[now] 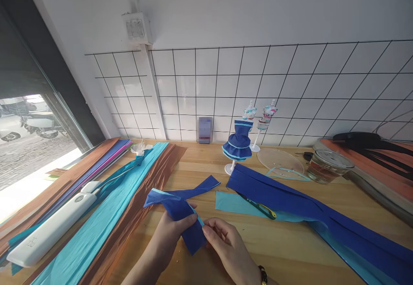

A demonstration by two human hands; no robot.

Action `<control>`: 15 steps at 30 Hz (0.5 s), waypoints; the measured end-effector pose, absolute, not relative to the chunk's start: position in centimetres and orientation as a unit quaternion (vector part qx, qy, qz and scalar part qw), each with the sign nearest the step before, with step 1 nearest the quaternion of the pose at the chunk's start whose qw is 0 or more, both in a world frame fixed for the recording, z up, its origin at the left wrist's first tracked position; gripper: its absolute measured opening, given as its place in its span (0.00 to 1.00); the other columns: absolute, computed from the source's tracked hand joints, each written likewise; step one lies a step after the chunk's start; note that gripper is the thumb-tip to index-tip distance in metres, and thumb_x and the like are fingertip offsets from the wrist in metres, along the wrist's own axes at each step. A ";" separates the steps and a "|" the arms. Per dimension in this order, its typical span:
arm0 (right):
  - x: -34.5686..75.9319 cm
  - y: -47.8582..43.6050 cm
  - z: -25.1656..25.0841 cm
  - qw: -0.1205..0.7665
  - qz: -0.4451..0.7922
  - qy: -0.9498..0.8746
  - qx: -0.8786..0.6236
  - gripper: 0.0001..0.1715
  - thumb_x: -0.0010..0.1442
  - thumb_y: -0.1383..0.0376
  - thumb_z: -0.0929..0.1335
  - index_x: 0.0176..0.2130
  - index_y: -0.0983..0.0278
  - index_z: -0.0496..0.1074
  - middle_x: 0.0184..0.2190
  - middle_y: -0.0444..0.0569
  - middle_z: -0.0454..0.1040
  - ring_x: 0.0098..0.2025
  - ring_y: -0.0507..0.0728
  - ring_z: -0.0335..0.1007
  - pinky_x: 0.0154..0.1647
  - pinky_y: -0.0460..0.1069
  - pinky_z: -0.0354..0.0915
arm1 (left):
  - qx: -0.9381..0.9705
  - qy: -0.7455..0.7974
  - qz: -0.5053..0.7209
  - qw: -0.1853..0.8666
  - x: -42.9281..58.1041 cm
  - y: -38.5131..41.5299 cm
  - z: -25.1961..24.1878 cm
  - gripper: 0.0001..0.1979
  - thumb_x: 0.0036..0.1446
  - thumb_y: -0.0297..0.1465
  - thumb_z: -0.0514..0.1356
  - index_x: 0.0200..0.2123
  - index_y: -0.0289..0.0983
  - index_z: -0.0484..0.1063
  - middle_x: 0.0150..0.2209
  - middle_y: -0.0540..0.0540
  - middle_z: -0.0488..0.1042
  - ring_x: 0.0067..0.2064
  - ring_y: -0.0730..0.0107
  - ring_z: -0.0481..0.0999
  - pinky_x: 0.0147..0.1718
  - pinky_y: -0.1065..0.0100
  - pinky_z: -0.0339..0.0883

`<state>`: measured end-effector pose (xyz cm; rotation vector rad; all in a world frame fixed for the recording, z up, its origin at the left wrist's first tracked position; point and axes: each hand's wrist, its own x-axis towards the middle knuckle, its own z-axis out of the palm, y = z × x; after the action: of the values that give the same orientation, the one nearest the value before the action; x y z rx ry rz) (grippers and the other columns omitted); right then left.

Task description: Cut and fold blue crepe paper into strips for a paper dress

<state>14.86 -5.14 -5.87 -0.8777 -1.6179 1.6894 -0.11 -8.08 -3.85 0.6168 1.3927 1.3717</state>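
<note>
A dark blue crepe paper strip point(193, 240) with a light blue edge is in both hands above the wooden table. My left hand point(170, 230) grips its middle, thumb on top, and the strip's far end bends away to the left. The fingers of my right hand point(224, 242) pinch the light blue edge at the right side. Behind the hands lies another narrow dark blue strip point(203, 188). To the right are a light blue paper piece point(227, 203) and a cutting tool point(263, 208) with green and yellow handles, partly under a long dark blue sheet point(284, 196).
A small blue ruffled dress point(238, 143) stands on a white stand, with two more dressed stands behind. A phone point(205, 130) leans on the tiled wall. A lidded jar point(329, 166) is at right. Turquoise paper point(106, 209) and a white device point(51, 229) with a cable lie left.
</note>
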 end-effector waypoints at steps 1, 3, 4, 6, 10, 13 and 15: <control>14.8 -5.2 -6.0 0.316 0.641 -0.615 -0.334 0.20 0.57 0.50 0.64 0.28 0.65 0.65 0.24 0.41 0.60 0.27 0.50 0.55 0.29 0.46 0.54 | 0.262 0.583 0.570 0.517 0.0 -8.1 -3.8 0.21 0.35 0.34 0.70 0.35 0.35 0.73 0.27 0.50 0.74 0.30 0.69 0.73 0.31 0.70 0.66; 14.8 -5.2 -6.1 0.316 0.636 -0.618 -0.337 0.20 0.56 0.50 0.65 0.26 0.64 0.63 0.22 0.40 0.57 0.26 0.50 0.52 0.26 0.45 0.51 | 0.261 0.585 0.565 0.519 0.2 -8.2 -3.7 0.20 0.37 0.36 0.70 0.35 0.34 0.74 0.28 0.48 0.76 0.31 0.67 0.74 0.31 0.69 0.66; 14.8 -5.2 -6.1 0.316 0.634 -0.619 -0.339 0.21 0.56 0.50 0.65 0.25 0.64 0.62 0.21 0.39 0.56 0.25 0.50 0.50 0.26 0.45 0.50 | 0.254 0.583 0.567 0.524 0.2 -8.2 -3.6 0.20 0.38 0.36 0.69 0.36 0.34 0.73 0.29 0.46 0.77 0.32 0.65 0.75 0.31 0.69 0.67; 14.9 -5.2 -6.1 0.317 0.632 -0.619 -0.342 0.21 0.56 0.50 0.65 0.24 0.63 0.60 0.21 0.39 0.54 0.25 0.49 0.49 0.25 0.46 0.49 | 0.232 0.567 0.581 0.536 0.1 -8.2 -3.2 0.20 0.42 0.38 0.67 0.39 0.34 0.72 0.32 0.43 0.79 0.34 0.63 0.76 0.32 0.68 0.68; 15.0 -5.1 -5.6 0.318 0.630 -0.618 -0.346 0.21 0.56 0.52 0.64 0.22 0.62 0.56 0.21 0.38 0.52 0.25 0.50 0.48 0.26 0.46 0.48 | 0.175 0.533 0.626 0.542 -0.6 -7.9 -2.4 0.18 0.50 0.37 0.63 0.43 0.34 0.71 0.38 0.39 0.78 0.41 0.58 0.76 0.35 0.65 0.70; 15.1 -5.0 -5.1 0.313 0.626 -0.622 -0.351 0.20 0.56 0.54 0.63 0.21 0.61 0.54 0.20 0.38 0.49 0.24 0.49 0.46 0.25 0.46 0.47 | 0.133 0.532 0.653 0.522 -1.3 -7.6 -2.1 0.16 0.54 0.36 0.59 0.44 0.34 0.70 0.39 0.37 0.78 0.43 0.55 0.76 0.35 0.63 0.71; 15.1 -5.1 -5.0 0.307 0.622 -0.629 -0.351 0.19 0.56 0.56 0.63 0.21 0.61 0.53 0.20 0.37 0.49 0.24 0.49 0.45 0.25 0.46 0.47 | 0.123 0.531 0.669 0.506 -1.8 -7.5 -2.2 0.15 0.56 0.34 0.57 0.45 0.34 0.70 0.40 0.36 0.78 0.44 0.54 0.76 0.34 0.62 0.72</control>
<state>15.08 -5.08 -5.03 -0.9288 -1.6625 1.6452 -1.83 -7.47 -2.16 0.2975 1.2800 1.6134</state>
